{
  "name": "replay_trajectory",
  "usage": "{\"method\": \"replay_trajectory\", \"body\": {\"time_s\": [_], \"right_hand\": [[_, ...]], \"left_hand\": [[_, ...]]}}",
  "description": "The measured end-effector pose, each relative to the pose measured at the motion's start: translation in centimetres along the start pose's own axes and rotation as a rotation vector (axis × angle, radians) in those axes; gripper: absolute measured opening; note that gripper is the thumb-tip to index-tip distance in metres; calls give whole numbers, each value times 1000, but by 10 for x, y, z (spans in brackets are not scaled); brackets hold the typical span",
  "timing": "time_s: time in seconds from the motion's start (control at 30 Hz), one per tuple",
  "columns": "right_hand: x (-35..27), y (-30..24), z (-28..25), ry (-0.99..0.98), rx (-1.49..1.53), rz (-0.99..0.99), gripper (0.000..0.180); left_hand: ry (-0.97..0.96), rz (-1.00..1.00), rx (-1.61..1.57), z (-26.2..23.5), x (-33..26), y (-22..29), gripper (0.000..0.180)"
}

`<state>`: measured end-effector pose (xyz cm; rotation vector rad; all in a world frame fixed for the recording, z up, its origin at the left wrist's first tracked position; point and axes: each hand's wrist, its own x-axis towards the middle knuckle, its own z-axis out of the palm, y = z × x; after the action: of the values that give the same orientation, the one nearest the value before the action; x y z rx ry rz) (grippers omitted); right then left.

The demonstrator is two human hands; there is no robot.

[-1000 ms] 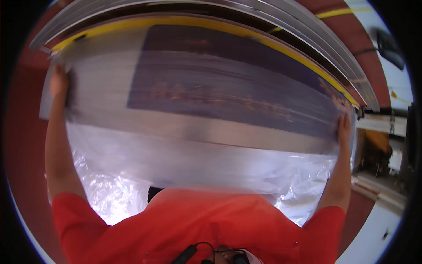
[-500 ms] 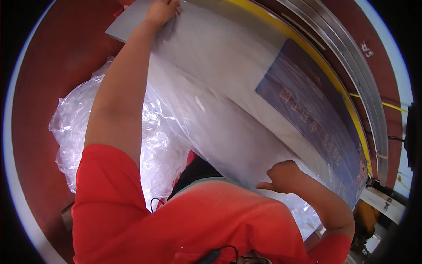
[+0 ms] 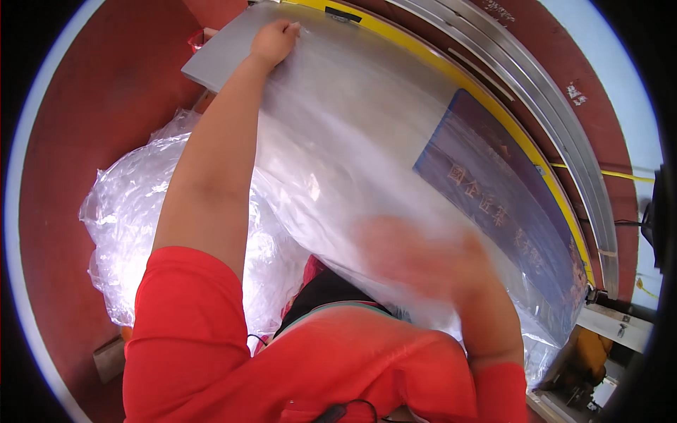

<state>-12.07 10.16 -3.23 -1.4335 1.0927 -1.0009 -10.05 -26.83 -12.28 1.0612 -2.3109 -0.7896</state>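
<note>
While there's only the head view to go on, it shows plenty: the left hand [image 3: 273,41] is stretched way out to the far top corner of a big flat grey panel [image 3: 226,60], fingers curled down over the clear plastic film [image 3: 352,141] that covers it, pressing or pinching it right at the panel's edge. That panel lies slanted across the middle of the picture, running from upper left to lower right, with a dark blue printed patch [image 3: 493,204] on its right part showing through the film. On the other side, the right hand [image 3: 416,257] is low over the near edge of the film and is smeared with motion blur, so honestly can't tell if its fingers are spread or closed. Off to the left, a crumpled heap of loose clear plastic [image 3: 134,218] sits on the red-brown floor [image 3: 92,106]. Beyond the panel, a yellow stripe [image 3: 486,99] and grey metal rails [image 3: 564,120] curve along the top right.
</note>
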Motion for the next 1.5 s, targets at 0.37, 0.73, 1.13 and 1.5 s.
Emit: {"method": "replay_trajectory", "body": {"time_s": [0.37, 0.73, 1.13, 1.5], "right_hand": [[-552, -71, -10, 1472, 48, 1015, 24], [-516, 7, -33, 801, -1504, 1848, 62], [-679, 87, -65, 1092, -1189, 2077, 56], [-502, 60, -64, 1232, -1385, 1710, 61]], "left_hand": [[132, 148, 547, 17, 11, -22, 44], [181, 227, 565, -1, 46, -90, 42], [113, 231, 602, 7, 23, -60, 39], [109, 137, 289, -15, 37, -101, 39]]}}
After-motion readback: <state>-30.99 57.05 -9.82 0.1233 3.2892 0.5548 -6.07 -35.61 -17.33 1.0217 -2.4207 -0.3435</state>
